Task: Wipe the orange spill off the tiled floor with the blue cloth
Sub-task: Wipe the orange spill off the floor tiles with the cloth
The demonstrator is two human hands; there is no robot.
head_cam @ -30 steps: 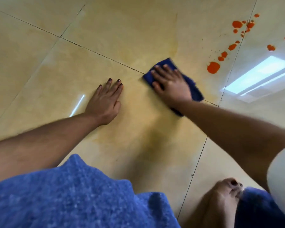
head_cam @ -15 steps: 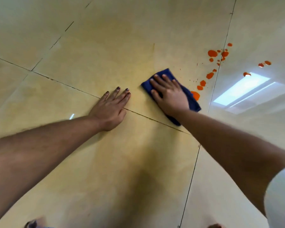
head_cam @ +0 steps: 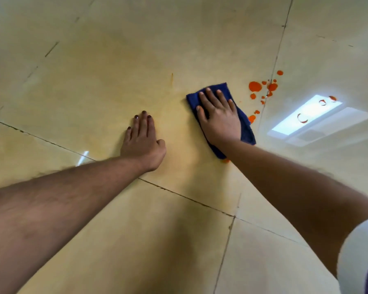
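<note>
Right now the orange spill (head_cam: 255, 86) sits in the upper right of the frame as a scatter of round, bright blobs: one large drop, a cluster of smaller ones along a grout line, and a few more trailing down toward the cloth's right edge. A small orange smear peeks out at the cloth's lower end. Further right, some thin orange rings lie inside the bright rectangular reflection of a ceiling light (head_cam: 306, 114).

The blue cloth (head_cam: 245, 128) lies folded into a long, narrow pad just right of centre, dark navy with a soft, napped texture, flat on the tile and just beside the nearest drops.

Your right hand (head_cam: 220, 118) lies palm down on the cloth, fingers straight and slightly spread, pressing it to the floor, with the fingertips near its upper edge. Your right arm runs in from the lower right, with a white sleeve (head_cam: 357, 255) at the frame's edge.

Your left hand (head_cam: 143, 143) rests flat on bare tile left of the cloth, apart from it, fingers straight and close together, thumb tucked at the side, nails dark.

The tiled floor (head_cam: 115, 60) is glossy, pale yellow-beige, in large squares split by thin dark grout lines.
</note>
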